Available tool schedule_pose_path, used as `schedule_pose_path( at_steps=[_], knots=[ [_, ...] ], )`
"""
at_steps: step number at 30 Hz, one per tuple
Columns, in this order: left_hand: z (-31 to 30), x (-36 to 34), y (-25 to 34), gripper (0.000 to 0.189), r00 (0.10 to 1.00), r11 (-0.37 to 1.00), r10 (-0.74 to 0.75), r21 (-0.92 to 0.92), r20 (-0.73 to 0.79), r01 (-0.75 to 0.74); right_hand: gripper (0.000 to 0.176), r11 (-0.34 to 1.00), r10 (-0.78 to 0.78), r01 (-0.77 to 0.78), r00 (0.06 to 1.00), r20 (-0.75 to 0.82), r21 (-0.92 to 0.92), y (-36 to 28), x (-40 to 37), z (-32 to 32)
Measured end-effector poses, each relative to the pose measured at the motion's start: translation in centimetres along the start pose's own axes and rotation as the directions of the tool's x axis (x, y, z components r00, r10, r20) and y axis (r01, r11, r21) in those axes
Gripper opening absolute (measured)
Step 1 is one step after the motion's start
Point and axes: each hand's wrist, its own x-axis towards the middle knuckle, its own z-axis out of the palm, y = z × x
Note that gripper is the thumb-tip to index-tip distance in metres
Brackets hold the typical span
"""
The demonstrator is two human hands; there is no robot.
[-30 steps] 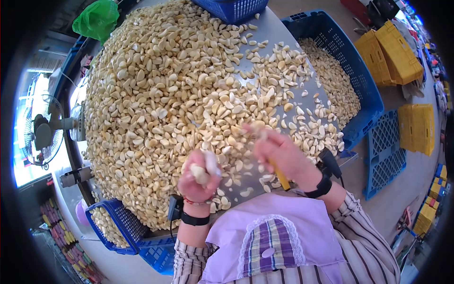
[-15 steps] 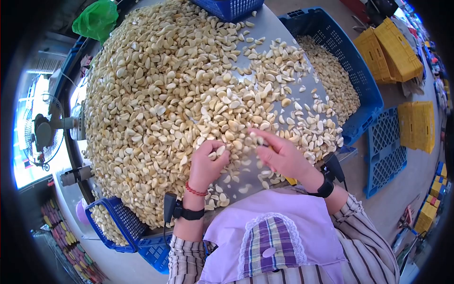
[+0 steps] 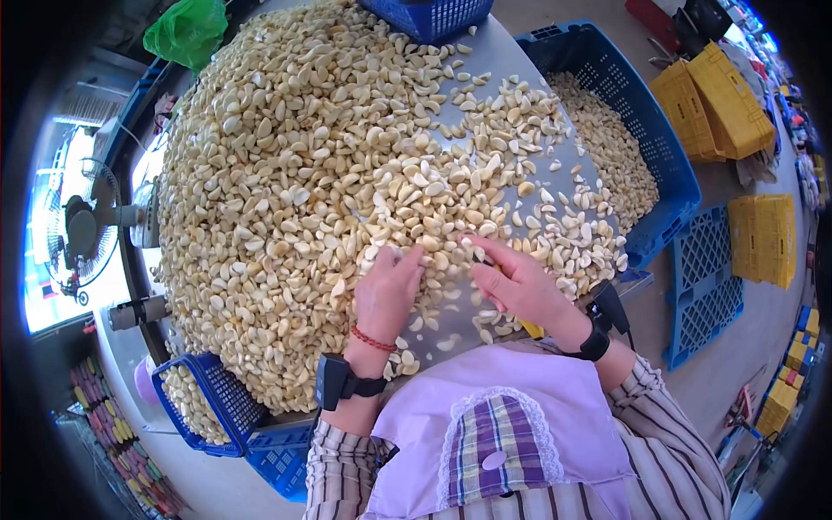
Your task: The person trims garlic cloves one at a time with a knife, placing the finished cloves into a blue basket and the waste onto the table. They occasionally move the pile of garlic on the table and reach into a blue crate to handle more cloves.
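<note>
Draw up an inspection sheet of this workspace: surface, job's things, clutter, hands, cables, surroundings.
Surface: smooth grey metal table, mostly covered.
Job's things: heaped pale peeled cloves; yellow-handled tool, mostly hidden.
Clutter: crumpled green plastic bag by the heap's far left edge.
Left hand: fingers at the cloves; grip unclear.
Right hand: closed around the tool.
Cables: thin black cable below the boxy black right-wrist device.
Surroundings: grey caged fan at left; deep blue perforated plastic crate, part-filled with cloves, at right; yellow plastic crates beyond.

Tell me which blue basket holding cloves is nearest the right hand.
The large basket, right of the table and closer to the right hand; the small basket at lower left lies farther off, beyond the left hand.
</note>
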Motion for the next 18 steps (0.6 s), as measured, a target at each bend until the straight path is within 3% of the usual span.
schedule_pose_path(
  at_steps=[5, 7, 8, 9, 10, 11, 12, 13, 15, 16, 18],
  knots=[
    [0.9, -0.5, -0.5, 0.032, 0.996, 0.993, 0.088, 0.076, 0.029, -0.09, 0.047, 0.997, 0.07, -0.07, 0.998, 0.003, 0.02, 0.5, -0.1, -0.2],
    [1.6, -0.1, -1.3, 0.031, 0.974, 0.959, 0.181, -0.197, -0.133, -0.205, 0.047, 0.996, 0.087, -0.087, 0.996, 0.0, 0.036, 0.1, -0.2, -0.2],
    [1.2, 0.1, -0.8, 0.031, 0.973, 0.957, 0.188, -0.197, -0.136, -0.212, 0.049, 0.999, 0.04, -0.041, 0.999, -0.005, -0.03, -0.3, -0.4, -0.1],
    [0.4, 0.0, 0.0, 0.028, 0.992, 0.812, -0.111, -0.571, 0.054, 0.122, 0.05, 0.995, -0.003, 0.002, 1.0, -0.009, -0.096, -0.5, -0.6, -0.1],
    [-0.4, -0.2, 0.8, 0.026, 0.891, 0.454, -0.301, -0.77, 0.34, 0.448, 0.05, 0.995, -0.003, 0.002, 1.0, -0.014, -0.097, -0.2, -0.7, -0.1],
    [-1.2, -0.3, 1.3, 0.026, 0.892, 0.454, -0.297, -0.771, 0.342, 0.447, 0.052, 0.976, -0.105, 0.108, 0.994, 0.023, -0.187, 0.4, -0.6, 0.0],
    [-2.1, -0.5, 1.7, 0.019, 0.851, 0.315, -0.307, -0.799, 0.425, 0.513, 0.055, 0.939, -0.201, 0.213, 0.977, 0.071, -0.271, 0.7, -0.5, 0.1],
    [-2.7, -0.7, 2.0, 0.013, 0.806, 0.168, -0.305, -0.804, 0.507, 0.57, 0.055, 0.939, -0.2, 0.211, 0.977, 0.07, -0.271, 0.3, -0.6, 0.2],
    [-3.4, -1.1, 2.9, 0.013, 0.819, 0.111, -0.314, -0.838, 0.48, 0.534, 0.058, 0.927, -0.06, 0.126, 0.98, 0.192, -0.354, -1.1, -0.9, 0.5],
    [-3.6, -1.3, 3.0, 0.015, 0.831, 0.057, -0.326, -0.868, 0.451, 0.494, 0.058, 0.926, -0.059, 0.127, 0.979, 0.196, -0.356, -1.0, -0.8, 0.7],
    [-3.8, -1.7, 2.8, 0.016, 0.844, 0.085, -0.311, -0.872, 0.436, 0.482, 0.059, 0.922, -0.123, 0.207, 0.958, 0.258, -0.329, -0.6, -0.5, 1.0]
  ],
)
